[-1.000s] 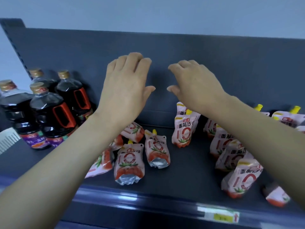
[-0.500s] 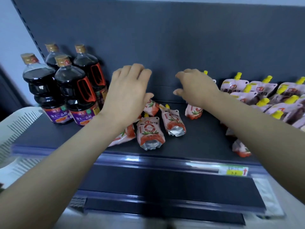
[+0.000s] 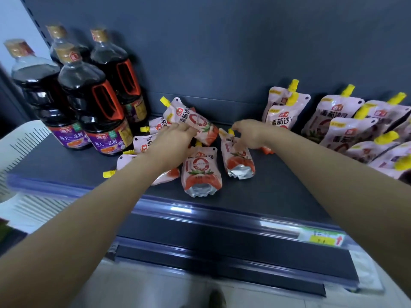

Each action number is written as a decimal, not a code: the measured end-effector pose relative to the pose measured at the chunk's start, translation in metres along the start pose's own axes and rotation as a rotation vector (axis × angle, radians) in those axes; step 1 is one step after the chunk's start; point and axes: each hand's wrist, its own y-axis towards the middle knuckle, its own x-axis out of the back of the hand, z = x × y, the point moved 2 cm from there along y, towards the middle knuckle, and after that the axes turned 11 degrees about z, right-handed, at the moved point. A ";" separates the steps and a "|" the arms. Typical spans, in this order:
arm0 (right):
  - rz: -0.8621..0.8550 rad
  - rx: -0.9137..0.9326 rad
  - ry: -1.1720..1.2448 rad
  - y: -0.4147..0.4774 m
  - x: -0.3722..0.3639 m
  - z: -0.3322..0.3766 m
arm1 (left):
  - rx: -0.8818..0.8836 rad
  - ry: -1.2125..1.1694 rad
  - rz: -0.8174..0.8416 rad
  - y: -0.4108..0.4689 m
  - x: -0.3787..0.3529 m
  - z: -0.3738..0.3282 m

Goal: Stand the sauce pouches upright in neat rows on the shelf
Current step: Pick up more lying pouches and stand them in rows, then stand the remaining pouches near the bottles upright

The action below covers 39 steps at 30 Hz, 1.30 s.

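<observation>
Two bare hands reach onto a dark shelf [image 3: 278, 196] among scattered sauce pouches. The left hand [image 3: 173, 141] holds a tilted pouch [image 3: 193, 121]: its fingers [image 3: 185, 129] curl onto the pouch's near edge, while the thumb is hidden behind the hand. That pouch is raised at a slant above the others, with its yellow cap pointing up and to the left, close to the back panel [image 3: 222, 52]. It is white at the top, with a red ring printed in the middle and a red tomato picture toward the bottom.

The right hand [image 3: 250, 134] is bent down over a lying pouch [image 3: 239, 161], its fingers [image 3: 239, 145] curled and pinching the top end just beside the yellow spout. This pouch lies flat, and its silver folded base faces the shelf's front edge.

Just left of it, a front pouch [image 3: 201, 172] lies flat the same way, silver base forward, showing the red ring and tomatoes. More flat pouches [image 3: 142, 144] lie partly under the left forearm with their caps pointing left.

On the right, the upright pouches [image 3: 329, 116] stand in rows against the back panel and forward of it, with their yellow caps on top.

Four dark soy sauce bottles [image 3: 89, 103] with orange handles and gold caps stand at the left end of the shelf. A white slotted basket [image 3: 20, 147] is just off the shelf's left side. A yellow price label [image 3: 322, 240] sits on the front rail.
</observation>
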 end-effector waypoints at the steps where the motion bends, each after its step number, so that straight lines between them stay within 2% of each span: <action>1: 0.050 -0.008 -0.031 0.006 0.000 -0.001 | 0.000 0.003 0.015 0.005 -0.005 0.001; 3: 0.139 -0.019 -0.090 0.018 0.000 -0.002 | 0.003 0.001 0.033 0.014 -0.014 0.004; 6: 0.176 -0.027 -0.121 0.042 0.000 -0.003 | -0.006 -0.025 0.078 0.025 -0.027 0.006; 12: 0.256 -0.038 0.011 0.067 0.000 -0.008 | -0.021 -0.186 0.123 0.036 -0.039 0.012; 17: 0.316 -0.047 0.048 0.075 0.004 -0.003 | -0.001 -0.044 0.126 0.044 -0.044 0.009; 22: 0.268 -0.041 0.033 0.078 0.002 -0.002 | 0.064 0.147 0.192 0.047 -0.049 0.003; 25: 0.252 -0.053 0.039 0.077 -0.003 -0.006 | 0.110 0.206 0.174 0.050 -0.050 -0.001; 29: 0.147 -0.052 -0.094 0.070 -0.003 0.000 | 0.154 0.281 0.124 0.054 -0.052 -0.006; 35: 0.031 -0.111 -0.080 0.048 0.006 0.012 | 0.144 0.276 0.082 0.050 -0.054 -0.008; 39: -0.071 -0.118 0.002 0.035 0.009 0.014 | 0.164 0.170 0.102 0.049 -0.050 -0.005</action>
